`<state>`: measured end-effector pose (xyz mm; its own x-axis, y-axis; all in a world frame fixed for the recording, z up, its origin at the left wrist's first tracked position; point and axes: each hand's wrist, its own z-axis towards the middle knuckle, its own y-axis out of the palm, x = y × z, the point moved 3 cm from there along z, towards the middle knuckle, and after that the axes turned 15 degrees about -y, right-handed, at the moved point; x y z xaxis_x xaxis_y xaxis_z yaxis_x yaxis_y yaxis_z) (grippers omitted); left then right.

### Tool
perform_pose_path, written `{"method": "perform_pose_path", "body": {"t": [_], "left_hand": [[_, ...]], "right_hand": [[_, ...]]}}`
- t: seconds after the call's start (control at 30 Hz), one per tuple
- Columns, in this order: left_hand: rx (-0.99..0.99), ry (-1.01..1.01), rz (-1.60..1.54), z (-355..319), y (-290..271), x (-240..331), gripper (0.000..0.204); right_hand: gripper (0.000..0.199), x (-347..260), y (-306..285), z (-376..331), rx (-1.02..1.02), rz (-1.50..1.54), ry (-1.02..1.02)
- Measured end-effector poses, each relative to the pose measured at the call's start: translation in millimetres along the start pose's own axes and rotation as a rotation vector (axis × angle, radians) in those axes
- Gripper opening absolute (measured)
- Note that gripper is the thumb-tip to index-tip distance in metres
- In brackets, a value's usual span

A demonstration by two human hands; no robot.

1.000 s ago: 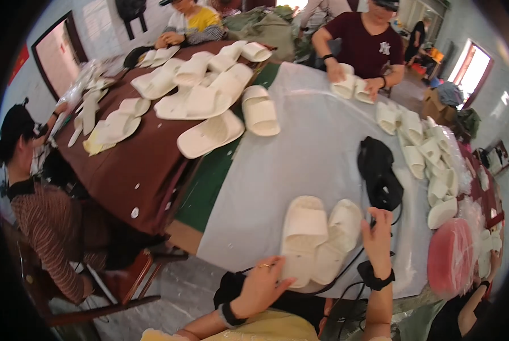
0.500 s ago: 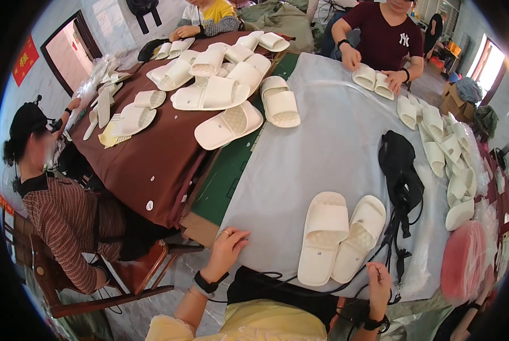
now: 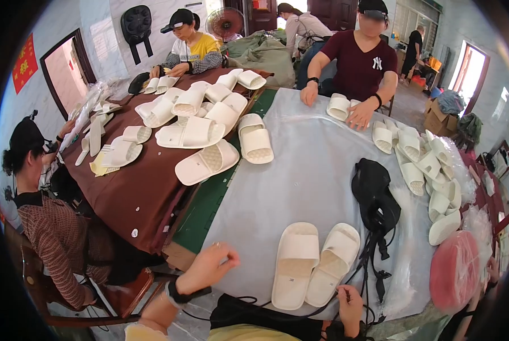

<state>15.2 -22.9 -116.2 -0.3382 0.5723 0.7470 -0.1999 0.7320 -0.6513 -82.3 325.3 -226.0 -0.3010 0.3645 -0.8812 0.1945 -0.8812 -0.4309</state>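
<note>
A pair of cream slippers lies side by side on the grey plastic-covered table in front of me, toes pointing away. To the left of them my left hand hovers by the table's near edge, loosely bent, thumb apart from the fingers, holding nothing. My right hand is just right of the slippers' heels, beside black cords. Its fingertips are pinched together, and anything between them is too small to make out. A black cap-like bundle with straps lies beyond the slippers on the right.
More cream slippers are heaped on the brown-covered table at the left, others along the right edge. A round pink bundle in clear plastic stands near right. Across the table, a person handles slippers; another sits left.
The view has tilted up, so the tabletop sits lower in it. My left hand has lifted slightly with its fingers bent. The person across has moved one hand off the slippers.
</note>
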Motion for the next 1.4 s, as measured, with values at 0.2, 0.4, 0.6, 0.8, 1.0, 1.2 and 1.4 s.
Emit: {"method": "perform_pose_path", "body": {"t": [0.2, 0.4, 0.6, 0.8, 1.0, 1.2, 1.4], "left_hand": [[0.037, 0.145, -0.042, 157.2, 33.2, 31.7, 0.016], [0.18, -0.004, -0.06, 280.4, 99.0, -15.4, 0.015], [0.225, -0.099, -0.023, 293.5, 107.5, -17.6, 0.016], [0.189, -0.015, -0.01, 287.7, 105.9, -7.2, 0.013], [0.098, 0.098, 0.018, 292.8, 101.7, -11.9, 0.011], [0.152, 0.183, 0.099, 295.3, 105.4, -12.2, 0.011], [0.111, 0.049, -0.24, 288.3, 96.8, -36.1, 0.017]], "right_hand": [[0.014, 1.7, 1.7, 3.0, -0.017, 0.124, 0.035], [0.019, -29.6, -2.9, 9.0, -0.098, -0.109, -0.096], [0.027, -39.0, -10.6, 9.3, -0.155, -0.063, -0.016], [0.027, -45.9, -12.6, 11.7, -0.176, -0.093, 0.027], [0.026, -45.3, -10.5, 10.3, -0.177, -0.102, -0.006], [0.024, -42.3, -9.7, 9.9, -0.161, -0.104, -0.016], [0.023, -36.0, -7.9, 6.8, -0.148, -0.114, -0.095]]}}
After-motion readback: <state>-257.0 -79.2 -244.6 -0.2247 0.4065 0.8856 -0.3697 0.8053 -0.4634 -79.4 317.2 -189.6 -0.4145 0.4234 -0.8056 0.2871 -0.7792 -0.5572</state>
